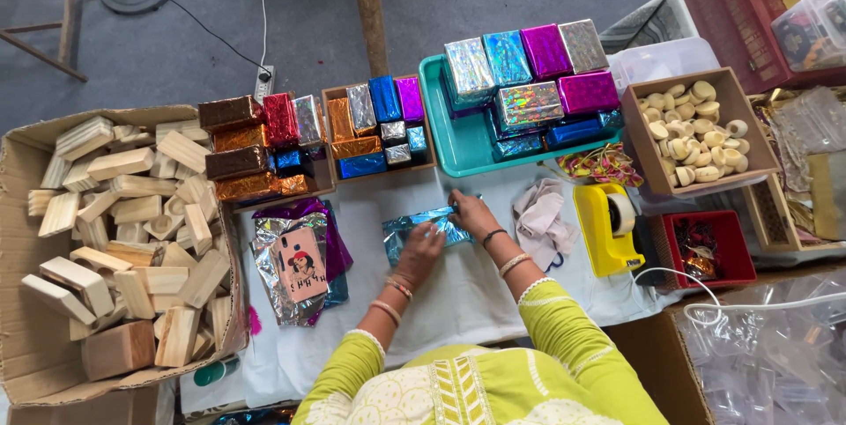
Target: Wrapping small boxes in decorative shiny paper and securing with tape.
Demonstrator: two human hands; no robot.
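Left hand [421, 251] pressed flat, fingers together, on the shiny blue foil-wrapped block [426, 229], mid-table on the white cloth-covered table [458, 302]. Right hand [471, 211] pinching the foil at the block's far right corner. Just right, a crumpled grey cloth [539, 221] and a yellow tape dispenser [606, 228]. Far side, a teal tray [441, 139] stacked with glittery wrapped boxes. Far left, a cardboard box of plain wooden blocks [115, 240].

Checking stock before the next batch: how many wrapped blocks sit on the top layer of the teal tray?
6. Back row: silver, blue, purple, silver. Front row: silver holographic, purple. More lie partly hidden underneath in the teal tray.
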